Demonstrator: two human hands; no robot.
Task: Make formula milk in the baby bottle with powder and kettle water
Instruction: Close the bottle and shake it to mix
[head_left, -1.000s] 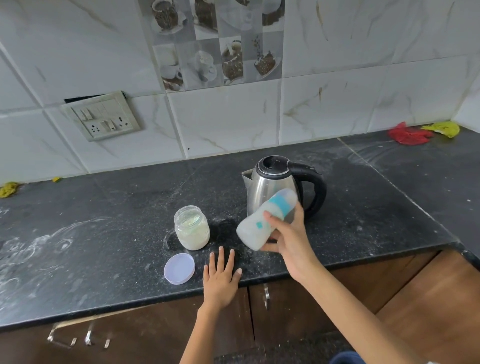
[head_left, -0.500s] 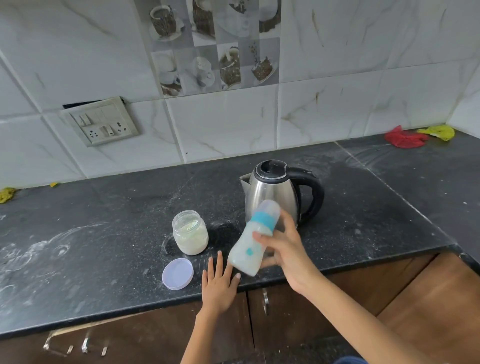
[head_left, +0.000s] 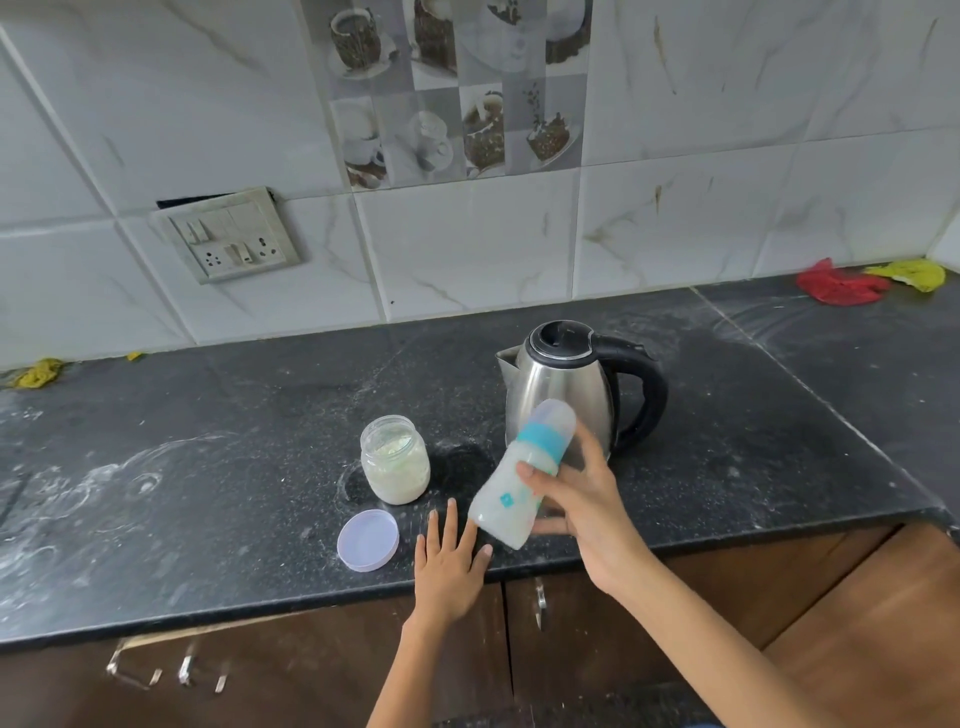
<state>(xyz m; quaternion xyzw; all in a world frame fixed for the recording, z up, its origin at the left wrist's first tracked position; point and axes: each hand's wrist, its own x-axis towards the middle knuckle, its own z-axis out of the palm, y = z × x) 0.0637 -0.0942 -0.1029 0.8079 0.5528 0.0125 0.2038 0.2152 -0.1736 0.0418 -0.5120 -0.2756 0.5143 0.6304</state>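
My right hand (head_left: 582, 501) grips the baby bottle (head_left: 511, 486), which is capped, has a teal ring and holds whitish liquid. The bottle is tilted, top toward the upper right, and blurred, just above the counter's front edge. Right behind it stands the steel kettle (head_left: 558, 382) with its black lid and handle. An open glass jar of pale powder (head_left: 396, 460) sits to the left of the bottle, and its lilac lid (head_left: 368, 540) lies flat in front of it. My left hand (head_left: 449, 564) rests flat on the counter with fingers spread, between the lid and the bottle.
The black stone counter (head_left: 208, 493) is dusted with white powder and smears at the left. Red and yellow cloths (head_left: 839, 285) lie at the back right, another yellow rag (head_left: 39, 373) at the back left. A switch plate (head_left: 226, 241) is on the tiled wall. Cabinets sit below.
My right hand has been swinging the bottle: nearly sideways at first, then steeper, now tilted again and blurred. My left hand has stayed flat on the counter.
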